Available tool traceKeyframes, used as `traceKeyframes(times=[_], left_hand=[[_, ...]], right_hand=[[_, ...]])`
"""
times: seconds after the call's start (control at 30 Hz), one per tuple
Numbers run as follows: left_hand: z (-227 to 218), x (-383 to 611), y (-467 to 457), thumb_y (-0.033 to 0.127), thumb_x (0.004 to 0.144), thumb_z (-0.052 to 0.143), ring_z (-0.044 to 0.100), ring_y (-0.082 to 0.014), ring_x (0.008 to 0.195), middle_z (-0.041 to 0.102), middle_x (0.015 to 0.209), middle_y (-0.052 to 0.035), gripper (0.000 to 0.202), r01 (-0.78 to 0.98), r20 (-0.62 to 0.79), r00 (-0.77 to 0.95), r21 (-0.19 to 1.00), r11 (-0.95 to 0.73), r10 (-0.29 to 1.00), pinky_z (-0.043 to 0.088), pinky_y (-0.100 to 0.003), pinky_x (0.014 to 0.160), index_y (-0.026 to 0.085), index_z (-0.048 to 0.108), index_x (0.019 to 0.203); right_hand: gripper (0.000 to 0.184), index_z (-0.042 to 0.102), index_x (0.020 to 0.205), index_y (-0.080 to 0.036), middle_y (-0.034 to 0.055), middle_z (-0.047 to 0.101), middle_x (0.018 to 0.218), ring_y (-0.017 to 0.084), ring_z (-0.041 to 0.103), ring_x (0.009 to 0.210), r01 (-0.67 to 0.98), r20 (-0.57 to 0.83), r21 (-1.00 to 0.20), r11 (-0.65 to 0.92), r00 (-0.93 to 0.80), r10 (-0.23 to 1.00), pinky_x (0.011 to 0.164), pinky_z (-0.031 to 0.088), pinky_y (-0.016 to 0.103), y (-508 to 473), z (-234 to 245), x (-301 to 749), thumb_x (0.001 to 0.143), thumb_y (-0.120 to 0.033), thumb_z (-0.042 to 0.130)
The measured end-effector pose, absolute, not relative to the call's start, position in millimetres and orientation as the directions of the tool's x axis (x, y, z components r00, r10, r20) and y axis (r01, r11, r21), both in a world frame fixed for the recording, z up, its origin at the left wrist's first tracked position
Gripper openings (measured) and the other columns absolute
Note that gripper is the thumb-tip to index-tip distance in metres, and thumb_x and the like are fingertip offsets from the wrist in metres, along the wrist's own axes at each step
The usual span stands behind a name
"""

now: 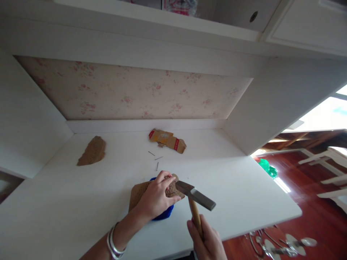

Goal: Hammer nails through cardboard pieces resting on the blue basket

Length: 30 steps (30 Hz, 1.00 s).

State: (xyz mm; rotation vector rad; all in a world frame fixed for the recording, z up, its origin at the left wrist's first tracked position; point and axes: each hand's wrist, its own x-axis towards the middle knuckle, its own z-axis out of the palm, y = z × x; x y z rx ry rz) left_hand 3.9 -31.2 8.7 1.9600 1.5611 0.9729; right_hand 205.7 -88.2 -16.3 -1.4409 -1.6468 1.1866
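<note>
My left hand (156, 196) is closed over a brown board piece (137, 192) that lies on a blue object (164, 213) on the white desk (81, 202); its thumb and fingers pinch at the board's right end. My right hand (207, 242) grips the wooden handle of a hammer (195, 196). The hammer's metal head hovers just right of the left fingers, touching or nearly touching the board's edge.
Three loose nails (156, 160) lie just beyond the board. A torn cardboard box (167, 140) sits near the back wall, and another brown board scrap (92, 151) lies at the back left. Right of the desk edge there is red wooden floor, a green object (267, 168) and white furniture.
</note>
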Motion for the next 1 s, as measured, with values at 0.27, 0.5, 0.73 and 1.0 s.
traceKeyframes(times=[0.27, 0.5, 0.73, 1.0], left_hand=[[7.9, 3.5, -32.4, 0.032, 0.071, 0.077, 0.06, -0.0138, 0.078, 0.05, 0.124, -0.0064, 0.058, 0.635, 0.205, 0.1, 0.74, -0.221, 0.974, 0.055, -0.032, 0.082, 0.025, 0.056, 0.125], [7.8, 3.3, -32.5, 0.027, 0.072, 0.073, 0.06, -0.0146, 0.081, 0.05, 0.127, -0.0065, 0.059, 0.642, 0.171, 0.103, 0.741, -0.197, 0.98, 0.054, -0.033, 0.086, 0.025, 0.055, 0.128], [5.8, 3.3, -30.8, 0.029, 0.074, 0.073, 0.059, -0.0139, 0.079, 0.049, 0.127, -0.0074, 0.059, 0.631, 0.161, 0.113, 0.751, -0.195, 0.981, 0.054, -0.033, 0.084, 0.023, 0.054, 0.129], [13.9, 5.7, -32.0, 0.034, 0.071, 0.076, 0.06, -0.0151, 0.081, 0.049, 0.126, -0.0069, 0.06, 0.628, 0.13, 0.102, 0.761, -0.166, 0.986, 0.053, -0.034, 0.087, 0.024, 0.055, 0.127]], right_hand=[[0.039, 0.039, 0.068, -0.024, -0.0091, 0.031, 0.055, 0.012, 0.031, 0.05, 0.407, -0.085, -0.913, -0.002, -0.186, 0.979, 0.05, 0.025, 0.026, -90.5, -15.7, 204.7, 0.09, -0.055, 0.05], [0.034, 0.046, 0.073, -0.023, -0.0087, 0.035, 0.056, 0.012, 0.031, 0.05, 0.451, -0.04, -0.887, 0.094, -0.279, 0.96, 0.051, 0.027, 0.026, -89.1, -21.0, 206.7, 0.093, -0.051, 0.048], [0.032, 0.048, 0.075, -0.023, -0.0083, 0.038, 0.057, 0.012, 0.034, 0.051, 0.452, -0.029, -0.888, 0.085, -0.239, 0.971, 0.052, 0.029, 0.025, -90.0, -19.4, 209.4, 0.092, -0.05, 0.049], [0.036, 0.047, 0.069, -0.023, -0.0081, 0.034, 0.055, 0.012, 0.033, 0.049, 0.45, -0.027, -0.891, 0.057, -0.177, 0.984, 0.05, 0.032, 0.024, -90.1, -17.4, 209.9, 0.09, -0.052, 0.052]])
